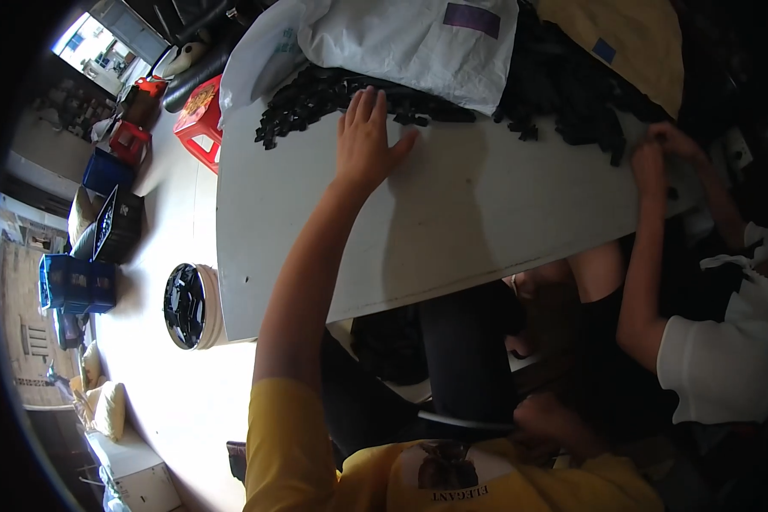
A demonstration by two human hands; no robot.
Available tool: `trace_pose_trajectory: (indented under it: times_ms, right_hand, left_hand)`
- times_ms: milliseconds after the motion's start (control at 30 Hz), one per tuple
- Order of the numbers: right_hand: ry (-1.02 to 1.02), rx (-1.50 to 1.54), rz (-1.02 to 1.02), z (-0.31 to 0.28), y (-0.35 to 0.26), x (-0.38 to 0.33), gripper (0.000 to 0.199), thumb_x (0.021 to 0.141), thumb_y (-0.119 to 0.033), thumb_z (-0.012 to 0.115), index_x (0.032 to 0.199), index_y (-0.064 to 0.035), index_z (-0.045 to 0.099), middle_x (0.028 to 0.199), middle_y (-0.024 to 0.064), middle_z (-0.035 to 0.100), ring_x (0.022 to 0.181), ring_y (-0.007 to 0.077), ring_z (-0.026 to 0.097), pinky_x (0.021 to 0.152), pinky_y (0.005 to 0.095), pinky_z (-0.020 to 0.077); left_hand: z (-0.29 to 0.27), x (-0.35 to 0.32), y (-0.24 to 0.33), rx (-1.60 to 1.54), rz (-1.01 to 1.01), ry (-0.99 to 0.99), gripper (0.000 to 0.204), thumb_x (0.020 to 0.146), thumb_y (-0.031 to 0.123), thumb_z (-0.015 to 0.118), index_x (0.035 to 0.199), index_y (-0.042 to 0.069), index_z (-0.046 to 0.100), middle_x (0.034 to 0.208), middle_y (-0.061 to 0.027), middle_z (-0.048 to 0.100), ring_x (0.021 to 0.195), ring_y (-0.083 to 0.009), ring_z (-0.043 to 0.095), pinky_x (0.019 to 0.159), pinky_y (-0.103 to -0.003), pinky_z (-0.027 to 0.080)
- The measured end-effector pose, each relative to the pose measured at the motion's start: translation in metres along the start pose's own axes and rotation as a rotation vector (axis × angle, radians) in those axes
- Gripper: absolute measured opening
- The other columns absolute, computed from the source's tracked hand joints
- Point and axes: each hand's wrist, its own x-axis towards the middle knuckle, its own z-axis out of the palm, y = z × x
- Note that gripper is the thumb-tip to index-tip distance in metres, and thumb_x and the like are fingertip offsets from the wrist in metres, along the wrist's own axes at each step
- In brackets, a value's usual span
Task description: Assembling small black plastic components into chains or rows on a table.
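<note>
My left hand [365,141] reaches across the white table [316,230] with its fingers spread. Its fingertips lie at the near edge of a heap of small black plastic-looking pieces [294,107], and I see nothing held in it. Down by my lap, below the table edge, is my right hand [542,416]. It is in deep shadow, so its fingers and anything in them cannot be made out. A white sack [401,51] lies over the back of the heap. More black pieces [563,94] spread to the right, beside a tan sack [627,43].
A co-worker's hands [657,154] meet at the table's right end, below a white sleeve [708,367]. On the floor to the left stand a bucket of black pieces [188,305], a red stool [200,124], a black crate [118,224] and blue bins [77,283].
</note>
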Motion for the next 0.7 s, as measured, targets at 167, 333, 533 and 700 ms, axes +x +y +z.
trace_pose_trajectory:
  times_ms: [167,333,533,700]
  right_hand:
    - [-0.115,0.174,0.067,-0.019,-0.009,-0.003,0.039,0.072,-0.046,0.07,0.075,-0.0067,0.07,0.077,0.0135,0.067,0.081,0.0315,0.066,0.071,0.0433,0.0526]
    - [-0.06,0.202,0.027,-0.026,0.002,-0.002,0.038,0.076,-0.045,0.069,0.08,-0.0078,0.07,0.082,0.0122,0.066,0.082,0.0299,0.065,0.072,0.0425,0.0516]
    - [0.491,0.527,-0.124,-0.074,0.004,0.002,0.03,0.082,-0.036,0.067,0.088,-0.007,0.067,0.082,0.009,0.064,0.079,0.0263,0.063,0.067,0.0396,0.0496]
    - [1.178,0.46,-0.189,-0.172,0.021,0.01,0.015,0.078,-0.013,0.071,0.09,-0.0048,0.067,0.087,0.0086,0.065,0.079,0.025,0.064,0.079,0.0375,0.0493]
  left_hand:
    - [0.041,0.048,0.021,0.127,-0.301,-0.185,0.116,0.071,0.075,0.057,0.145,-0.007,0.019,0.151,-0.0215,0.023,0.143,-0.0313,0.017,0.11,-0.056,0.019]
    - [0.052,0.061,0.03,0.213,-0.379,-0.247,0.111,0.075,0.075,0.051,0.145,-0.005,0.02,0.15,-0.0182,0.028,0.141,-0.032,0.021,0.11,-0.057,0.017]
    - [0.059,0.046,0.029,0.202,-0.281,-0.171,0.085,0.083,0.064,0.05,0.142,0.006,0.036,0.149,-0.01,0.034,0.14,-0.0304,0.027,0.111,-0.057,0.017]
    - [0.044,0.027,0.024,0.2,-0.226,-0.193,0.075,0.081,0.057,0.055,0.141,0.014,0.041,0.148,-0.003,0.037,0.139,-0.0306,0.028,0.11,-0.056,0.018]
